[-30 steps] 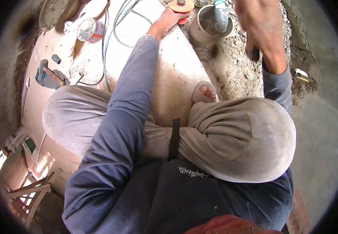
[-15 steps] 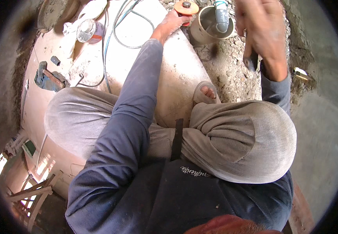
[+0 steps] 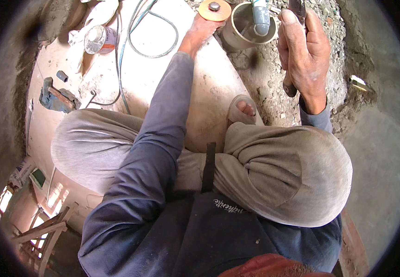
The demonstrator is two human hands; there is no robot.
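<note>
My left hand (image 3: 200,34) reaches forward over the pale board. Its fingers are closed round a round orange-topped piece (image 3: 215,10) with a dark knob in the middle; the underside is hidden. Right beside it stands a wide cream pipe (image 3: 229,39), with a grey pipe elbow (image 3: 261,25) inside its mouth. My right hand (image 3: 304,53), held up over the rubble, is closed round a dark-handled tool (image 3: 289,87). The tool's dark far part runs out of the picture at the top, so its kind does not show.
On the pale board (image 3: 158,78) lie a looped hose (image 3: 178,39), a metal can (image 3: 100,39), a short grey pipe piece (image 3: 62,75) and a hammer (image 3: 61,98) on dark cloth. Broken rubble (image 3: 274,92) fills the right. A wooden frame (image 3: 40,233) stands lower left.
My right hand has turned and come slightly down and left; it was blurred before, and the tool's far part now shows. The left hand keeps its hold, shifting little.
</note>
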